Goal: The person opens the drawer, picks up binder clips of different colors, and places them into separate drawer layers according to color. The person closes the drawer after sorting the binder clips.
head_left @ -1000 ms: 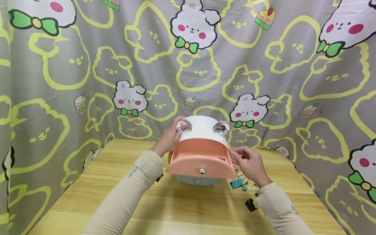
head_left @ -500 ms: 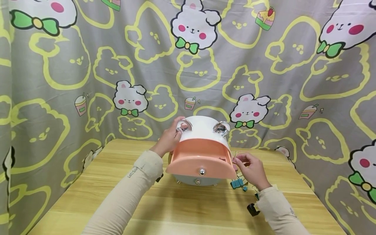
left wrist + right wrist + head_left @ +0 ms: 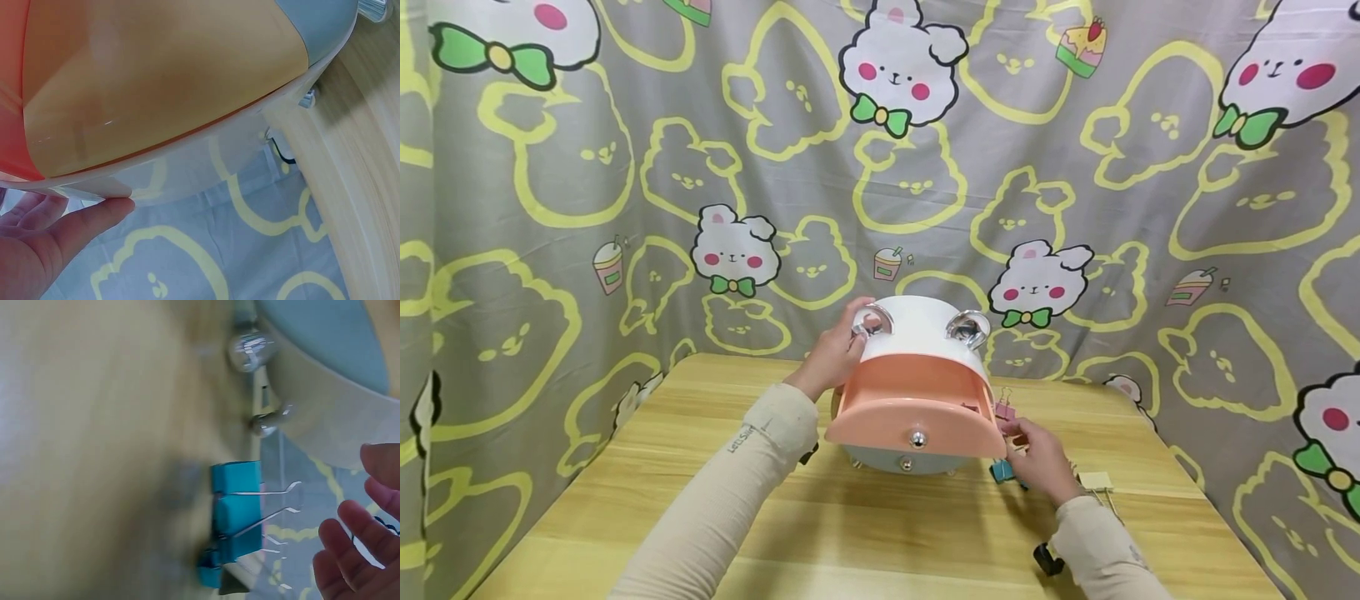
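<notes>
A small desktop drawer box (image 3: 917,321) with a white top and silver ears stands on the table, its peach drawer (image 3: 887,425) pulled out. My left hand (image 3: 838,350) holds the box by its left ear; in the left wrist view the thumb (image 3: 103,215) presses near the ear's base. Beside the drawer's right front corner is my right hand (image 3: 1041,458), fingers loosely bent, with nothing visible between them in the right wrist view. A pink binder clip (image 3: 1004,410) stands just beyond it. Teal binder clips (image 3: 237,509) lie below the hand. Something small and pink (image 3: 970,407) lies inside the drawer.
A yellow binder clip (image 3: 1096,482) and a black binder clip (image 3: 1048,558) lie by the right sleeve. Another small black thing (image 3: 808,454) shows beside the left sleeve. Behind the wooden table (image 3: 865,533) hangs a patterned curtain (image 3: 917,208).
My right hand has moved down and nearer along the drawer's right side. The pink clip behind it and the yellow clip by the wrist now show. The left hand keeps its hold.
</notes>
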The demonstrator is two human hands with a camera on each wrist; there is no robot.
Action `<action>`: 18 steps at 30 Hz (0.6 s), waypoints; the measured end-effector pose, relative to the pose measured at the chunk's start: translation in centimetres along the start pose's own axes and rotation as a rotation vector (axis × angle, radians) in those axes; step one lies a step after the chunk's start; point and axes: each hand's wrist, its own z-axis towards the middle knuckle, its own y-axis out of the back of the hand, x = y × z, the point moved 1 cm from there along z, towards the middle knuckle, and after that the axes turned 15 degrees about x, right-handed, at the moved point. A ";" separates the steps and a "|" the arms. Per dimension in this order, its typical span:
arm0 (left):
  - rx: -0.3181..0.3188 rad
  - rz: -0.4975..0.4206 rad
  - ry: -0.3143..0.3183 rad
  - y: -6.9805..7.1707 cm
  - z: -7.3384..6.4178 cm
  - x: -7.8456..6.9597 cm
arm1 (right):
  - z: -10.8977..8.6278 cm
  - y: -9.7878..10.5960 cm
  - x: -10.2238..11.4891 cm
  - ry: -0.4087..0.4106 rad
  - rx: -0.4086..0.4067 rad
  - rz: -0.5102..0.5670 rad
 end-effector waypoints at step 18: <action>-0.004 -0.001 0.008 -0.1 0.1 0.0 | -1.0 -1.8 -1.6 -0.028 0.211 -0.119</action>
